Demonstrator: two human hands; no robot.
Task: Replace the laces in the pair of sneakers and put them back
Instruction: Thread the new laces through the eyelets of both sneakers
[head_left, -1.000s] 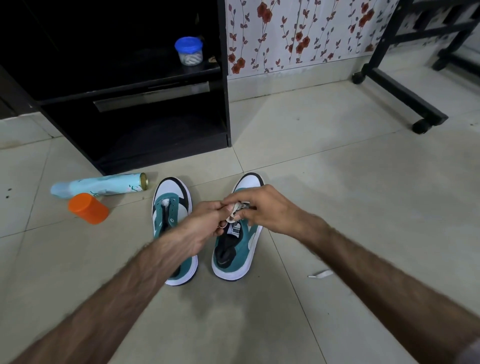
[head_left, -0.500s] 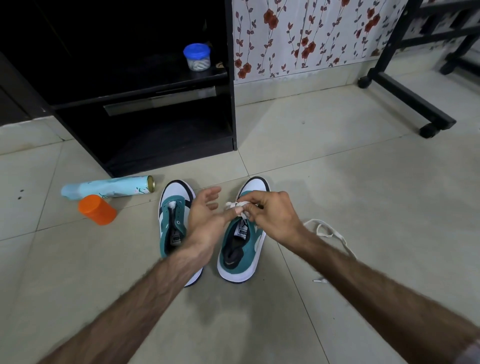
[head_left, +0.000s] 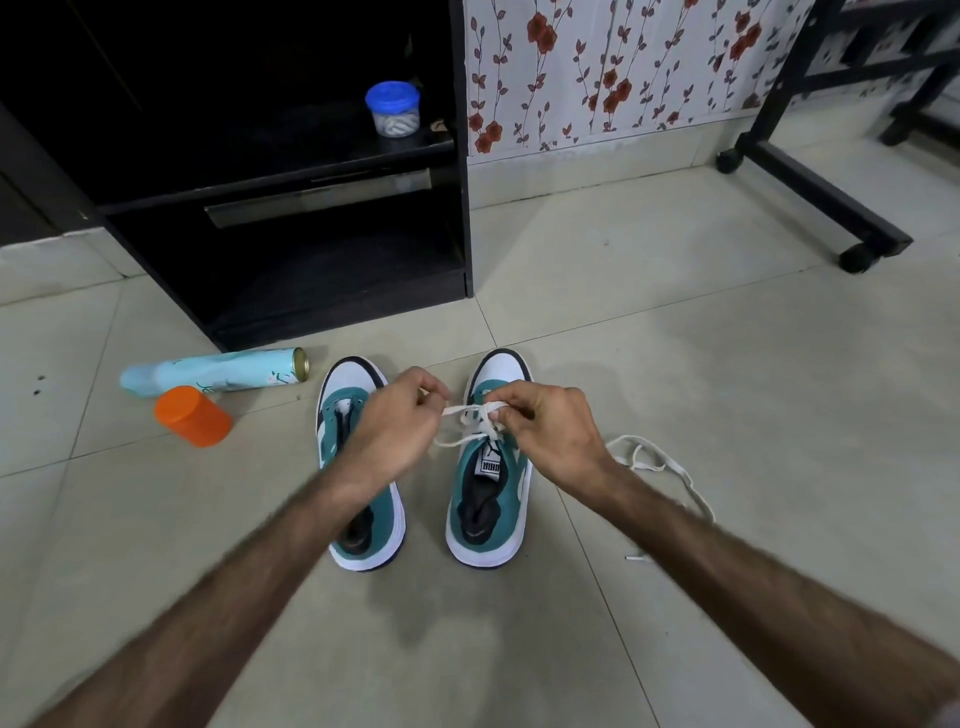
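Two teal and white sneakers stand side by side on the tiled floor, toes pointing away from me. The left sneaker has no lace showing, and my left forearm covers part of it. Over the right sneaker, a white lace runs between my hands. My left hand pinches one end of it. My right hand pinches the lace above the shoe's upper eyelets. The lace's loose tail trails on the floor to the right of that shoe.
A pale blue spray can lies on its side next to an orange cap left of the shoes. A black open cabinet stands behind, with a blue-lidded jar on its shelf. A black wheeled frame stands at the right.
My left hand, open half a second ago, now pinches the lace and has drawn it out to the left. The hands have moved apart, and the camera has shifted slightly.
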